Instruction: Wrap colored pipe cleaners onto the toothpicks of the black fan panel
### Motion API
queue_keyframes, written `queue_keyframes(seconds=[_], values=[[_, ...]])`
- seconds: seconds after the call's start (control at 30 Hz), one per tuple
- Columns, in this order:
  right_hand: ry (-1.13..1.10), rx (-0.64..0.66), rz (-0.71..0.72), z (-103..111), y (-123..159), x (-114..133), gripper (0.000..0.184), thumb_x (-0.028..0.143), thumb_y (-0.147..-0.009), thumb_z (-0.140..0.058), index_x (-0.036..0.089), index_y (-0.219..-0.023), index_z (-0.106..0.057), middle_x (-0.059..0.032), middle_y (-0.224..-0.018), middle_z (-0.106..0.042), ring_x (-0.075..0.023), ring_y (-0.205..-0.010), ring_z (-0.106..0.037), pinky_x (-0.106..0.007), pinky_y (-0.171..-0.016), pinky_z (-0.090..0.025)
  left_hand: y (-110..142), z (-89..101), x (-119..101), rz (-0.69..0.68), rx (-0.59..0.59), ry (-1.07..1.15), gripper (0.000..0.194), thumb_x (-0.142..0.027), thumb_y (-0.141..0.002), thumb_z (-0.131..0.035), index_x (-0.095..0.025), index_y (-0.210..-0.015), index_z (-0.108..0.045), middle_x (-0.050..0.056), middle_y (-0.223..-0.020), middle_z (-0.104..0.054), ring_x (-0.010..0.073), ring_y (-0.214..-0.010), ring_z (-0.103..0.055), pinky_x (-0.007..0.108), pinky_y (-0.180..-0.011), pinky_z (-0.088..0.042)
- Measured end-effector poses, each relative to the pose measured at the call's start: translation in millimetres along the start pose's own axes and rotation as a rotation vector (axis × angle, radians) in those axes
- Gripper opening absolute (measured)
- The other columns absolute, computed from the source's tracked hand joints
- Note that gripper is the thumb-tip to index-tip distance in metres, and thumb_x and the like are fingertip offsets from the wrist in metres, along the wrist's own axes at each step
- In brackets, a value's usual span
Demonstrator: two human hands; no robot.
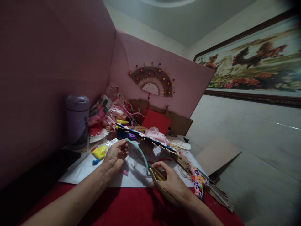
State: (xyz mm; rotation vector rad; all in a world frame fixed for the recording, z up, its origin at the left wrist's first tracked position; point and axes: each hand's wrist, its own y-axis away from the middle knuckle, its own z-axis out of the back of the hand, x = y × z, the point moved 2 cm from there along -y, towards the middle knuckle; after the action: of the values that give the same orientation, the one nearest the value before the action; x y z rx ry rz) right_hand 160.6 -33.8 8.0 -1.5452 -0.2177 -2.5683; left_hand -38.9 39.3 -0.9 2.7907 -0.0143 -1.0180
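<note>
A thin, fuzzy turquoise strip like a pipe cleaner (pixel 140 151) arches between my two hands. One end is pinched by the fingers of my left hand (pixel 116 155). My right hand (pixel 172 180) grips gold-handled scissors (pixel 157 179), whose tip is at the strip's lower end; whether the blades have cut it cannot be seen. Behind the strip, a long stick strip (pixel 145 137) in blue, black and white with wooden ends slants across the work area. Left of my left hand lies a yellow clay packet (pixel 99 152) with a blue bit at its lower edge.
White sheeting (pixel 77 175) covers part of a red cloth (pixel 131 207). A purple flask (pixel 77 121) stands at the left, near a pile of pink pieces (pixel 117 110). A decorated fan (pixel 152 78) hangs on the pink board. Flower-patterned scissors (pixel 198 182) and cardboard lie at the right.
</note>
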Motion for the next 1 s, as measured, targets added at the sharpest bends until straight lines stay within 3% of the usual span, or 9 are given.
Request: queue_keyframes(seconds=[0.37,0.6,0.83,1.0], values=[[0.048,-0.043,0.077,-16.1,-7.8,-4.0,0.033,0.022,-0.059,-0.07,0.02,-0.082,-0.047,0.0063,-0.065,-0.052,-0.0107,-0.059,-0.046,-0.02,-0.052,-0.034,1.4,-2.3,0.5,-0.003,0.04,0.043,0.015,-0.003,-0.079,-0.05,-0.011,-0.068,-0.057,0.001,-0.058,-0.056,0.0066,-0.046,-0.051,0.015,-0.044,-0.044],[0.273,-0.282,0.107,-29.0,5.2,8.8,0.041,0.024,-0.058,-0.073,0.023,-0.09,-0.048,0.0057,-0.069,-0.058,-0.0146,-0.062,-0.053,-0.022,-0.056,-0.036,5.6,-6.6,5.6,-0.004,0.212,0.013,0.011,-0.003,-0.074,-0.053,-0.011,-0.071,-0.06,0.002,-0.065,-0.061,0.0092,-0.054,-0.056,0.018,-0.049,-0.046],[0.294,-0.384,0.17,-33.6,11.1,14.6,0.037,0.03,-0.063,-0.071,0.024,-0.091,-0.048,0.005,-0.07,-0.061,-0.0157,-0.062,-0.056,-0.023,-0.058,-0.037,11.7,-14.4,10.6,-0.065,0.39,-0.07,0.005,-0.012,-0.072,-0.062,-0.011,-0.076,-0.063,0.005,-0.072,-0.065,0.0127,-0.062,-0.059,0.023,-0.059,-0.047],[0.257,-0.374,0.193,-37.3,9.7,17.1,0.034,0.025,-0.064,-0.071,0.024,-0.089,-0.047,0.0071,-0.064,-0.06,-0.0144,-0.059,-0.056,-0.022,-0.056,-0.037,13.3,-17.4,12.5,-0.083,0.452,-0.063,0.006,-0.013,-0.071,-0.062,-0.011,-0.076,-0.065,0.004,-0.071,-0.065,0.0127,-0.063,-0.058,0.024,-0.063,-0.046]])
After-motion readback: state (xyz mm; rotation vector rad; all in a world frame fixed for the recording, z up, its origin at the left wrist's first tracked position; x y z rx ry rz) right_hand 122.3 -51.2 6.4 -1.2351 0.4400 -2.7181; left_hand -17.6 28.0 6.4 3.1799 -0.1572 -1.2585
